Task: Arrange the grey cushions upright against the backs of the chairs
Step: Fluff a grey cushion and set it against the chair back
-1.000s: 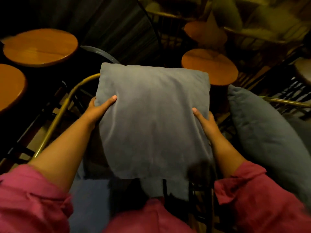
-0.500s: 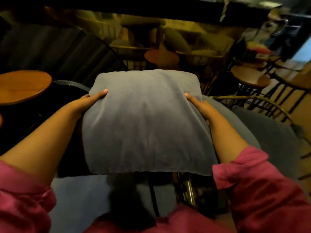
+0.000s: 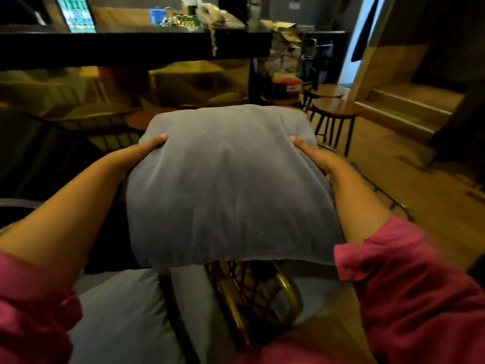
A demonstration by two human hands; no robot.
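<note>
at the bottom of the frame another grey cushion [image 3: 118,319] lies on a seat, beside the brass frame of a chair [image 3: 286,298]. above it, in the centre, the grey cushion [image 3: 225,185] is held in the air, flat and tilted, not against any chair back. the left hand [image 3: 141,153] grips its left edge and the right hand [image 3: 309,151] its right edge, both closed on the fabric. i judge this is the carrying step. next the cushion must be turned upright and lowered against a chair back. far behind, a dark table [image 3: 131,43] crosses the top and a stool [image 3: 333,119] stands at the right.
</note>
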